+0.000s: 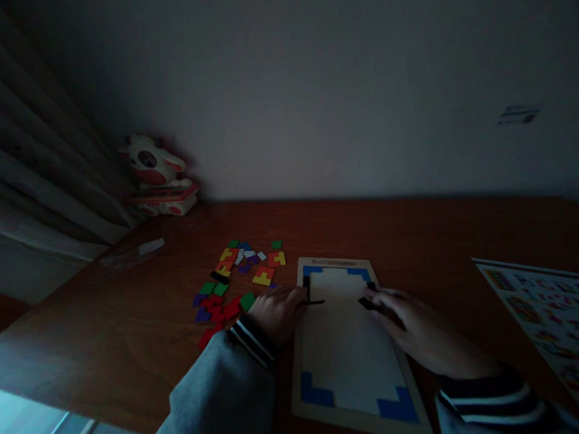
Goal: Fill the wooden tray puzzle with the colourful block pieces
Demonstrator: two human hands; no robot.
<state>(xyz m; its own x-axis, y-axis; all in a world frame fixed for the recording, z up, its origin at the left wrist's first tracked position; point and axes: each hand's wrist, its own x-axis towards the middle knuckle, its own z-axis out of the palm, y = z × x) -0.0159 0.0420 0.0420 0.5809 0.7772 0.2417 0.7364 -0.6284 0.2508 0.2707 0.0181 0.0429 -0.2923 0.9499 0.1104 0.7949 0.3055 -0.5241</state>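
A wooden puzzle board point(350, 346) with a pale inside lies in front of me, with blue L-shaped pieces point(317, 392) set in its corners. My left hand point(277, 311) is over the board's left edge, its fingers closed on a thin black puzzle piece point(316, 302) seen nearly edge-on. At the right edge, my right hand point(413, 327) pinches another black puzzle piece point(365, 302). Further black pieces sit along the inner left and right sides, just above the hands. The fingertips of both hands are partly hidden.
Left of the board lie loose coloured pieces point(216, 309) in red, green, purple, orange, yellow and white. A printed pattern sheet point(554, 330) rests at the right. A cow-shaped toy point(159, 180) stands at the back left of the brown table point(412, 241), beside a curtain point(33, 150).
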